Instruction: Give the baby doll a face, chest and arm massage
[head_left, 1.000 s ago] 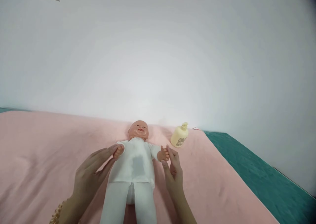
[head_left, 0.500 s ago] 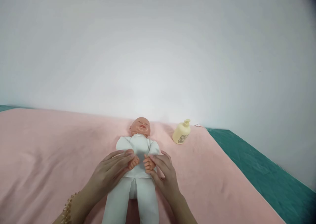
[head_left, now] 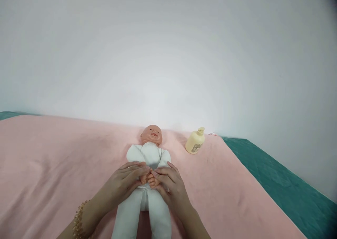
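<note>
A baby doll (head_left: 150, 154) in a white top and white trousers lies on its back, head away from me. My left hand (head_left: 125, 181) is closed around one of the doll's hands, its fingers lying over the small wrist. With thumb below and fingers above, my right hand (head_left: 171, 182) grips the doll's other hand. Both doll hands meet over its belly and touch or overlap. My own fingertips almost touch there. Parts of the doll's sleeves are hidden under my fingers.
A pale yellow pump bottle (head_left: 195, 141) stands to the right of the doll's head. Beneath everything spreads a pink blanket (head_left: 226, 193), with green cloth (head_left: 284, 182) along the right edge. A white wall (head_left: 163, 56) rises behind.
My hands have brought the doll's two hands inward, from apart over its belly to together at the middle. The view has shifted slightly.
</note>
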Tool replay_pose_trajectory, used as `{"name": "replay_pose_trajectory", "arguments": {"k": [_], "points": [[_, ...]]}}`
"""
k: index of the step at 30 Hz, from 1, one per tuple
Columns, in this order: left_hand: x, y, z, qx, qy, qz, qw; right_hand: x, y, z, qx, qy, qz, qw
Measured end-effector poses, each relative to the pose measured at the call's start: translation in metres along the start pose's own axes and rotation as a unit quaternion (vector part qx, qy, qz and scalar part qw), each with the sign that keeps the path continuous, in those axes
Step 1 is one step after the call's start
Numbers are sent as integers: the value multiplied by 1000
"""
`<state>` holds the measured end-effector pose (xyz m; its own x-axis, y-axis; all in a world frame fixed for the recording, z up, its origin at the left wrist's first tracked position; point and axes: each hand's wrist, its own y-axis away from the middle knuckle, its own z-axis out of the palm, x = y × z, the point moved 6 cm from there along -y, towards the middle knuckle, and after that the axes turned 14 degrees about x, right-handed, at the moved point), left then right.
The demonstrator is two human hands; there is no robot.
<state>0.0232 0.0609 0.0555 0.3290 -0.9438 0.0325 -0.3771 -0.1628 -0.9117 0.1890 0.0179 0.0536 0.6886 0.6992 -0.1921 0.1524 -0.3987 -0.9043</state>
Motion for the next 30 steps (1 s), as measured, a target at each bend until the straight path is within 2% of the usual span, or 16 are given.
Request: {"name": "replay_pose_trajectory", "arguments": {"k": [9, 12, 16, 19, 21, 23, 27, 30], "points": [[3, -4, 1, -9, -2, 20, 1000, -1, 1, 2, -7, 10, -8, 1000], [3, -9, -8, 30, 2, -2, 1000, 5, -1, -5, 11, 11, 12, 1000], [-12, -8, -28, 106, -18, -97, 989, 25, 1, -28, 91, 31, 81, 992], [-32, -2, -46, 139, -54, -197, 969, 51, 8, -49, 161, 75, 230, 957], [-48, 3, -58, 141, -77, -279, 947, 70, 17, -62, 185, 110, 351, 911], [-65, 9, -74, 135, -107, -359, 917, 84, 25, -72, 188, 129, 433, 872], [-98, 24, -106, 77, -168, -455, 871, 109, 36, -90, 150, 161, 507, 834], [-118, 40, -122, 36, -195, -470, 860, 125, 48, -98, 89, 207, 549, 805]]}}
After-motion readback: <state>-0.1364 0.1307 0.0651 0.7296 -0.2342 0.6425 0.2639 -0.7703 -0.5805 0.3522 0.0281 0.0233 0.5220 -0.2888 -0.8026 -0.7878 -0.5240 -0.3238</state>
